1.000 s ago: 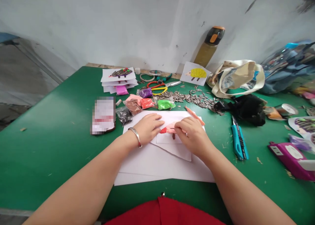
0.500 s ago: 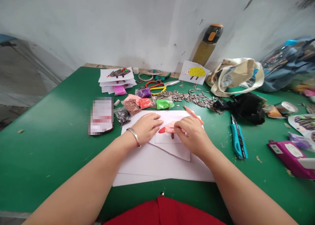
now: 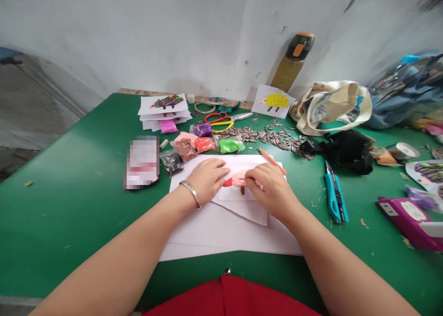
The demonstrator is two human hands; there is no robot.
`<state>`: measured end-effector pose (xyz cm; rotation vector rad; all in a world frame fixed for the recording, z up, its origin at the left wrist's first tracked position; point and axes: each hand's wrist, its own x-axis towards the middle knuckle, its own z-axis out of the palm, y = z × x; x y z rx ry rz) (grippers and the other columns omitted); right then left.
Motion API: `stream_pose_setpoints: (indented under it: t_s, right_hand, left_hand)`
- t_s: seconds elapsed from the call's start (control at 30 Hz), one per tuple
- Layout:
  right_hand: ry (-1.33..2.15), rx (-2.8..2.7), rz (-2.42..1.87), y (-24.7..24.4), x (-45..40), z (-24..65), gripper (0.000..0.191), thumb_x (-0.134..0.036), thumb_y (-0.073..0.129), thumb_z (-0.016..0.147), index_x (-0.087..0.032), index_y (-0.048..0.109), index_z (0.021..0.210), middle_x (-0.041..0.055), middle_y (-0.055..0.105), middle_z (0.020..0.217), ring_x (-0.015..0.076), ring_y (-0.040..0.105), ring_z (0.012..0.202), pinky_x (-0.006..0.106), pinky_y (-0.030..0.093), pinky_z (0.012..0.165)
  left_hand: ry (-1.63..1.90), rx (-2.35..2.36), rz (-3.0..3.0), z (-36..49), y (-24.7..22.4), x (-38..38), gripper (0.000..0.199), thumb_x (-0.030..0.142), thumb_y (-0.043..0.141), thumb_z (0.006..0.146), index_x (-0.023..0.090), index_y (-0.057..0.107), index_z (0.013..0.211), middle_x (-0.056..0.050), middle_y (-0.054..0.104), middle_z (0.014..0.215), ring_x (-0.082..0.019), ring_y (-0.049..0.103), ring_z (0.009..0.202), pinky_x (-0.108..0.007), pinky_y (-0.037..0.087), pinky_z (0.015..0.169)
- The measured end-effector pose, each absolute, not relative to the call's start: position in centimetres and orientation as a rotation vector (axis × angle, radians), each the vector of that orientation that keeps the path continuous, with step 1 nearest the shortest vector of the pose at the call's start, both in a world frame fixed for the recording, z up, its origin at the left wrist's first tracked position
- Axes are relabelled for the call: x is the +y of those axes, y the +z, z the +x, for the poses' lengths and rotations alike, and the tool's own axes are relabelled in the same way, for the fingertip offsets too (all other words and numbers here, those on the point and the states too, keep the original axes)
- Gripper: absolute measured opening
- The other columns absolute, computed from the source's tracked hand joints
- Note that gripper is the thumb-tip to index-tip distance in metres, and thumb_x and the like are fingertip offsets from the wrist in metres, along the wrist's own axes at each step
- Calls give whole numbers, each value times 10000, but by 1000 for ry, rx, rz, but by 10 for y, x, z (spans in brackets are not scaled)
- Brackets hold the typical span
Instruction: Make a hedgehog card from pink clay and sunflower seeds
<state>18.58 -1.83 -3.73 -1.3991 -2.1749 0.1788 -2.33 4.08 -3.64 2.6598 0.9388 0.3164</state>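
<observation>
**Two hands meet over a pink clay figure on white paper**

The pink clay figure lies flat on a small paper sheet, between the two hands, with a red tip at its left end and a brown leg below. That sheet rests on larger white sheets on the green table.

The left hand is palm down and open, its fingers loosely spread on the paper, fingertips beside the red tip; it grips nothing visible. The right hand is curled, thumb and forefinger nearly closed on a thin dark piece over the clay. Whether that is a seed or a tool cannot be told, and the hand hides the figure's right part.

The clay looks light, soft and easily dented, and its thin leg could smear or tear; the paper probably bends easily. The bare paper margin seems the safest hold, with little pressure on the clay.

Bagged green clay and sunflower seeds lie beyond; a utility knife lies to the right.
</observation>
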Motion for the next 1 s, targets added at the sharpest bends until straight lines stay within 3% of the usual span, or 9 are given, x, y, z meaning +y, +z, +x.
stream_pose_setpoints:
  t_s: [0.4,0.57,0.73,1.0]
  right_hand:
    - [200,-2168,-1406,-36,-19,186,200,-159,469,877,-198,577,712,17,547,671,173,485,716,342,388,733]
    - [258,-2217,-1401,-38,-19,180,214,-181,470,901,-192,599,731,26,574,701,173,492,749,325,375,728]
    - [270,-2291,-1341,-41,-20,163,177,-181,483,911,-205,653,866,38,630,809,183,507,848,331,365,779]
    - [221,-2464,-1300,-30,-7,155,184,-190,500,908,-199,674,848,55,634,833,195,493,894,334,355,794]
  left_hand:
    - [358,1040,2638,-20,-42,36,295,188,455,875,166,633,1109,-115,578,1171,-247,506,1086,-416,395,1002]
    - [304,1004,2650,-21,-38,38,278,181,428,890,162,639,1070,-105,592,1065,-233,514,1009,-406,407,955]
    - [271,998,2651,-21,-35,38,204,220,474,883,168,649,974,-83,578,960,-223,504,933,-384,410,890]
    - [340,1006,2654,-20,-39,38,215,216,442,897,183,639,818,-53,553,859,-194,490,823,-338,403,773]
